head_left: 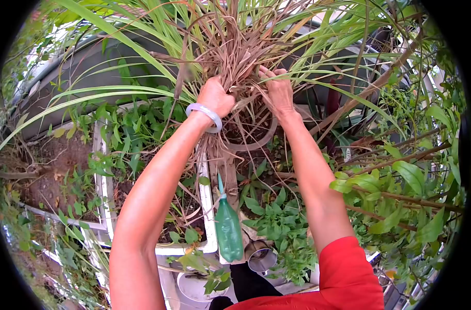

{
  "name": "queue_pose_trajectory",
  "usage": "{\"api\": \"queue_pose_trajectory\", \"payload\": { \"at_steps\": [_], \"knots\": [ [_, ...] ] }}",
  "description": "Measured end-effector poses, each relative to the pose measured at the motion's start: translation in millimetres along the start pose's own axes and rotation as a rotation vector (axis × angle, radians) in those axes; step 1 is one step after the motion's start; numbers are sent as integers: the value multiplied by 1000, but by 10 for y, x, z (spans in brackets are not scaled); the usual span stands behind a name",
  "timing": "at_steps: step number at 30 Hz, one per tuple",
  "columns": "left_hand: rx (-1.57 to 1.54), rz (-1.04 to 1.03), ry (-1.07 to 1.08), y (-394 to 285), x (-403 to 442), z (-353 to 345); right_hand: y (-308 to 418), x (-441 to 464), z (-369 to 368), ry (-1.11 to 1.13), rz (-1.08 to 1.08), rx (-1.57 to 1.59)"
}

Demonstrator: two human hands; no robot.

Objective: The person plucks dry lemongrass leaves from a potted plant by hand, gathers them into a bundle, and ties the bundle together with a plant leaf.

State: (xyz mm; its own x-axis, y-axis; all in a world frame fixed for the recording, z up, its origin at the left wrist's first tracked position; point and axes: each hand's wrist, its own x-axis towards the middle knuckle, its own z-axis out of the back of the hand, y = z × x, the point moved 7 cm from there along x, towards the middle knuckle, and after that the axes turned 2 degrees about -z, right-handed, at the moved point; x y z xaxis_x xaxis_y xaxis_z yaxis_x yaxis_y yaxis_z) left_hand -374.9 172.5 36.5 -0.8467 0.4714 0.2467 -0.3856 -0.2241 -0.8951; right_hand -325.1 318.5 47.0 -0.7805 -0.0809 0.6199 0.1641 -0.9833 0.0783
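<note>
Outdoors, garden packed with greenery, dark sheeting [90, 70] curving behind. At top centre, thick bunch of dry leaves [240, 64], brown and tangled, hanging at the base of a tall grass clump [168, 39] with long green blades fanning both ways. Just below, round pot [269, 135], rim partly showing. On the near left of the bunch, left hand [214, 98], curled against dry leaves, fingertips hidden; cannot tell if grip closed on any. Pale bracelet [218, 123] at that wrist. On the other side, right hand [279, 93], fingers reaching into the bunch, partly covered; cannot tell if grip wide or narrow. Between forearms, green bottle [228, 232] with pointed nozzle, beside white planter [210, 243]. Near bottle base, metal cup [262, 258]. Low leafy plants [279, 219] right of bottle. Farther right, leafy branches [413, 178]. At bottom, red sleeve [349, 268].
</note>
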Motion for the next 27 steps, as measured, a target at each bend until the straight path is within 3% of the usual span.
{"api": "queue_pose_trajectory", "payload": {
  "at_steps": [3, 8, 13, 17, 19, 22, 26, 27],
  "knots": [
    [15, 8, -10, -57, -46, 42, -19, 46, -106, 159, 28, -61],
    [58, 54, -15, 108, 17, 19, 147, 6, -215, 467, -59, -504],
    [69, 61, -10, 158, -16, 81, 386, -249, -294, 281, -167, -539],
    [73, 81, 3, 94, -54, 83, 370, -442, -416, 341, -332, -561],
    [59, 79, 9, 99, -56, 98, 407, -578, -398, 397, -293, -434],
    [58, 27, 19, 74, -66, 76, 459, -811, -349, 245, -237, -426],
    [55, 29, -4, 25, -109, 52, 379, -989, -491, 424, -83, -452],
    [158, 82, -32, 15, -95, 64, 282, -944, -530, 470, -127, -416]
  ]
}}
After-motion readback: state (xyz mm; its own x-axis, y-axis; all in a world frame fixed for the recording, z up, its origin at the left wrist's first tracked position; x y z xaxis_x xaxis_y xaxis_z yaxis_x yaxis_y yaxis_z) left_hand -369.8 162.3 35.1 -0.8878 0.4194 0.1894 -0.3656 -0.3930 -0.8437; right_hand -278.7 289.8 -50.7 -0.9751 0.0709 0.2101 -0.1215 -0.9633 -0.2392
